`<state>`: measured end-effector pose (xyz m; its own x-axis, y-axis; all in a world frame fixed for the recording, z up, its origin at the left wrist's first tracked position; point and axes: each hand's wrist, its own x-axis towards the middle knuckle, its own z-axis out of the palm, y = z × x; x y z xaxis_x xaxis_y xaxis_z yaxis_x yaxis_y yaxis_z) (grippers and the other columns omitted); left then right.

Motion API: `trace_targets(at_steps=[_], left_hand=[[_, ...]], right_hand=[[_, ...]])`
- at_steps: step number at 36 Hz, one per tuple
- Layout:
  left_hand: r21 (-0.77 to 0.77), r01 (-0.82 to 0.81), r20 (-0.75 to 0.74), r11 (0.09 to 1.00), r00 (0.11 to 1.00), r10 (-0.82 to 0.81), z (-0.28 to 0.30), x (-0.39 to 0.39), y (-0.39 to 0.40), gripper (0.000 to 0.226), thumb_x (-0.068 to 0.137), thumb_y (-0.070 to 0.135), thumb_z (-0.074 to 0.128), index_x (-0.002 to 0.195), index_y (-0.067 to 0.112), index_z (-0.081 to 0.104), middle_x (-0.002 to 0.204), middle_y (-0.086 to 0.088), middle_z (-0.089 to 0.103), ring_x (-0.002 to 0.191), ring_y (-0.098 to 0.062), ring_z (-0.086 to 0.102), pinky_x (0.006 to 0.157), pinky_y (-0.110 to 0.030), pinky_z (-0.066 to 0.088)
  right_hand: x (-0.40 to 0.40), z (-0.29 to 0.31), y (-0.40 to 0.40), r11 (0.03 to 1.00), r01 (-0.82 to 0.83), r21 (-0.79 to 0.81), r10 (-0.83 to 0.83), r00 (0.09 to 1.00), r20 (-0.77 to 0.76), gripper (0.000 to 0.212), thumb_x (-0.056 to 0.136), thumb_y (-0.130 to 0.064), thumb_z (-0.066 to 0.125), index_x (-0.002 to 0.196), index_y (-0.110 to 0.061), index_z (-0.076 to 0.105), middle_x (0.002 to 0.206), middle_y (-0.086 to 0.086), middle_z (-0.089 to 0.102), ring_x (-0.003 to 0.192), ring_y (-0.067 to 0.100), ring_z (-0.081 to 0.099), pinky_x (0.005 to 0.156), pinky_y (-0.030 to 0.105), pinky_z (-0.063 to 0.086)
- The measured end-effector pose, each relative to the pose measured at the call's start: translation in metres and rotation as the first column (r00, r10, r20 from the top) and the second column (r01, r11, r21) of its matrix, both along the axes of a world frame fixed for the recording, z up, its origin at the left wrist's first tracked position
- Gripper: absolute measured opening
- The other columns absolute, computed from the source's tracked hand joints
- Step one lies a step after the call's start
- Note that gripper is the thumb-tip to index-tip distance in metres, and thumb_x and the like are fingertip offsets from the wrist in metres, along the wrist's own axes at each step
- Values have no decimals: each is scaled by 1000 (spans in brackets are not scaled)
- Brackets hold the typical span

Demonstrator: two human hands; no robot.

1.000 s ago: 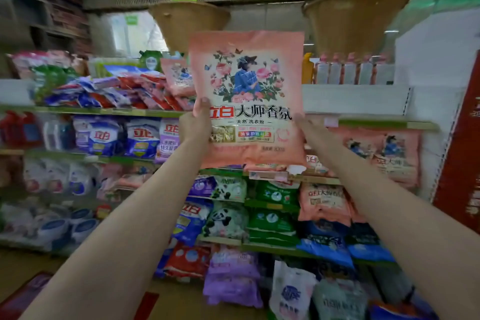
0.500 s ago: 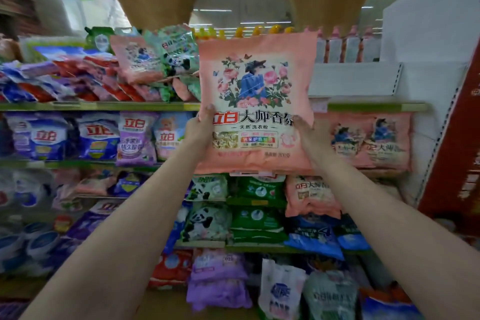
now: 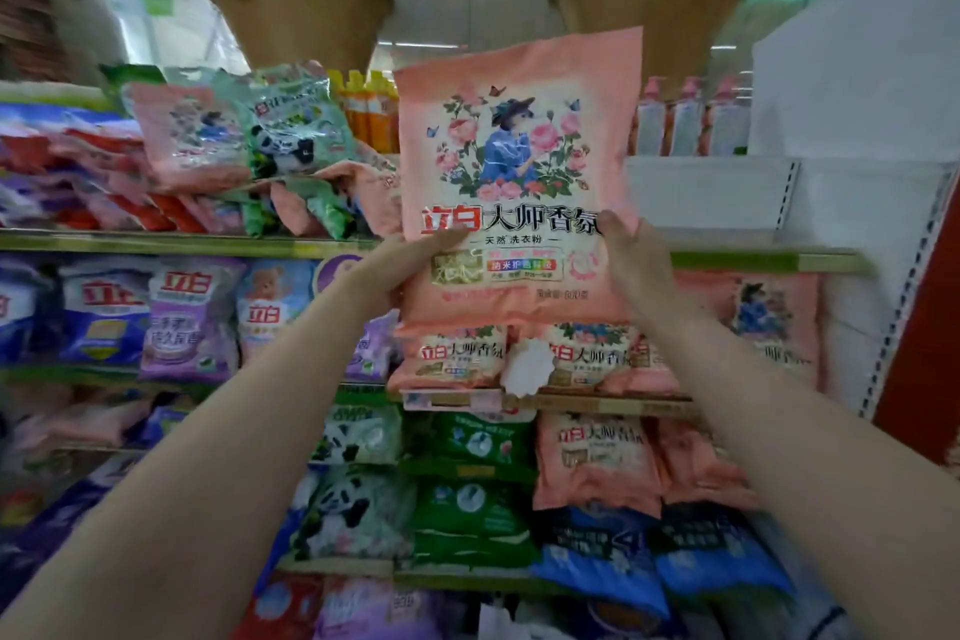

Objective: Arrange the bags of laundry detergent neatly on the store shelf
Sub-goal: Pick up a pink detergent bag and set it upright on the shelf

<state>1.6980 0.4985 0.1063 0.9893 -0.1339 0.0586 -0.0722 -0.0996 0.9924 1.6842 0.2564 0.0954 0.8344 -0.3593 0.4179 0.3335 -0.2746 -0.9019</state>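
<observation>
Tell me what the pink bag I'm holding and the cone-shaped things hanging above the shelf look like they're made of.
The pink bag looks like thin printed plastic film with a fairly matte finish; it creases at the edges. The two cone-shaped shades look like coarse woven fibre, perhaps straw or burlap, tan and rough, though blur leaves that open.

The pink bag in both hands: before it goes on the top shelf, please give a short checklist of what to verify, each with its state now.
1. Grip: left hand and right hand each hold a lower side of the pink bag: ok.
2. Bag upright, print facing out: ok.
3. Free space on the top shelf to the right of the bag: ok.
4. Pile to the left tidy: not ok, its bags lean and overlap.
5. Bag bottom above the shelf edge: not ok, it hangs below it.
6. Depth of the space behind the bag: cannot tell.
</observation>
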Motion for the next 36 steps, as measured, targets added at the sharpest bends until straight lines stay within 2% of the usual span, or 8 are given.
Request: trace_targets(at_steps=[5,8,15,19,22,26,32,36], left_hand=[[-101,-188,57,977,979,194,-5,40,-28,41,76,26,78,106,5,59,91,-7,70,72,-20,68,67,-33,58],[-148,-232,79,962,966,245,-2,64,-41,33,81,24,73,106,11,56,82,-2,66,62,-13,63,54,-26,53],[-241,-144,42,960,987,158,8,128,-64,41,78,29,76,109,8,59,76,-4,68,62,-17,65,64,-34,57],[-290,-47,41,956,997,61,17,160,-78,42,79,25,75,113,9,56,81,-5,69,54,-15,68,49,-28,55],[-314,81,42,946,997,-71,20,182,-87,55,80,21,73,128,6,49,89,-9,71,55,-16,70,48,-29,56],[-263,249,29,932,968,-250,15,206,-103,58,74,19,76,125,8,53,79,-6,75,64,-19,72,55,-30,57],[-153,438,73,886,899,-432,5,235,-142,58,64,5,79,115,15,55,105,-11,71,91,-27,71,77,-40,58],[-124,381,146,916,920,-363,3,252,-185,41,71,0,76,105,14,59,92,-5,71,67,-9,72,57,-23,57]], right_hand=[[29,-13,-16,999,-36,-10,35,997,-76,55,91,-54,46,125,-11,50,106,5,64,95,23,64,86,43,53],[45,-19,-24,999,-46,10,46,997,-59,45,92,-53,45,118,-19,55,106,3,66,98,23,64,89,43,52],[92,-10,-43,999,37,2,-37,999,-35,41,97,-46,42,111,-11,58,108,21,66,99,40,63,89,57,50],[127,5,-57,994,104,-11,-104,994,-8,35,98,-41,42,106,-10,56,96,9,64,85,27,63,74,36,53],[151,11,-70,984,179,3,-179,984,-2,37,98,-43,41,108,-10,56,100,7,64,91,25,62,74,32,53],[173,11,-90,972,232,30,-232,973,-24,44,97,-47,40,110,-9,57,101,8,66,91,26,65,79,39,56],[189,1,-131,952,300,56,-297,953,-49,38,99,-45,38,104,-11,54,96,3,63,87,22,63,68,28,49],[197,-5,-166,939,332,89,-328,943,-59,32,100,-44,35,103,-16,49,88,-2,58,82,17,58,74,27,45]])
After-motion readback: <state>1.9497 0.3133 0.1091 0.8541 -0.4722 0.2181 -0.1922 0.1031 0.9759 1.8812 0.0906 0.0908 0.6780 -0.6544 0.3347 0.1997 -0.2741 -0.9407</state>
